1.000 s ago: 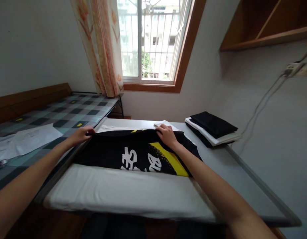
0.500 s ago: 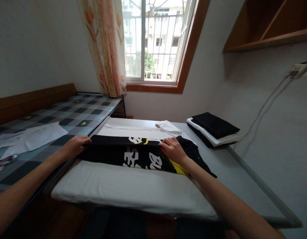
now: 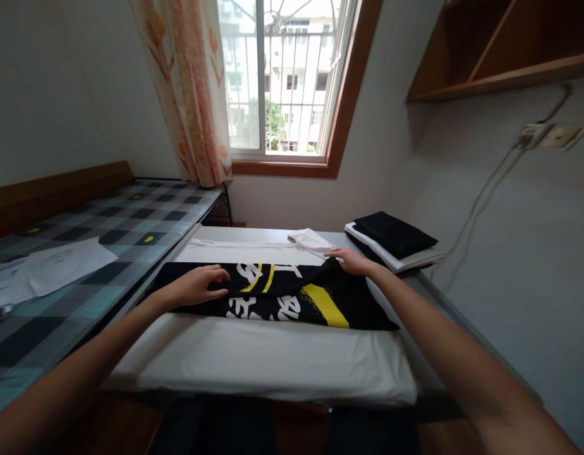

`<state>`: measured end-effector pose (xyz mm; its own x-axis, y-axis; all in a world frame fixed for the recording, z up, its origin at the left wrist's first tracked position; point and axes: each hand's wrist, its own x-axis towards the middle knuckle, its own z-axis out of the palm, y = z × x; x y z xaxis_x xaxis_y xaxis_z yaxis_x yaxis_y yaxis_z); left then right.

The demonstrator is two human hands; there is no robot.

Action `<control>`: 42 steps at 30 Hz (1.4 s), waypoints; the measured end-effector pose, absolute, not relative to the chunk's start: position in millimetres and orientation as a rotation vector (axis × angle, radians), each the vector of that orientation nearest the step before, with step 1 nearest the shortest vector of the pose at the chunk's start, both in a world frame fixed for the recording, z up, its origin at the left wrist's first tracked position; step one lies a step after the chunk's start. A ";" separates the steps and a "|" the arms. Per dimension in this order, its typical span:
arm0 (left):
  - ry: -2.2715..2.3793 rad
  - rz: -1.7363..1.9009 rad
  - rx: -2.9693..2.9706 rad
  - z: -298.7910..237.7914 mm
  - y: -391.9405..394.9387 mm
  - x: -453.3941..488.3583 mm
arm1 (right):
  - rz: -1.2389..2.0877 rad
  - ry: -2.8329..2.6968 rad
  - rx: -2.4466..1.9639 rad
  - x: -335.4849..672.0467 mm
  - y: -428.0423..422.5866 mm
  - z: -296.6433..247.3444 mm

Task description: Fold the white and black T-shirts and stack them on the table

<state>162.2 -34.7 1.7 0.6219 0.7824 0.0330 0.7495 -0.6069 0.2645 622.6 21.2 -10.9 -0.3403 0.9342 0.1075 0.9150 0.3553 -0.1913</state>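
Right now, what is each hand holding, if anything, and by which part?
The right hand seems to hold the black garment near its fold's right end; the left hand holds nothing.

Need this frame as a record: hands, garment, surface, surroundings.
left_hand: left hand over the black garment, thumb and fingers apart
right_hand: right hand at the garment's far edge; grip unclear
garment: black garment, white lettering, yellow marks, partly folded over
underneath: white cloth, showing on the near side
surface: table
right_side: stack of folded black and white cloths
left_side: checked bed with papers
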 end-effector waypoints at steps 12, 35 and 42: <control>0.989 0.473 2.886 -28.3 -27.6 346.1 | 0.208 -2.446 -1.666 650.8 7.8 2.0; 0.794 0.461 3.027 -34.5 -37.9 335.7 | -0.400 -2.646 -1.353 674.2 -74.6 -26.6; 0.798 0.503 3.034 -33.5 -37.3 319.7 | -0.427 -2.587 -1.450 675.6 -78.7 -29.4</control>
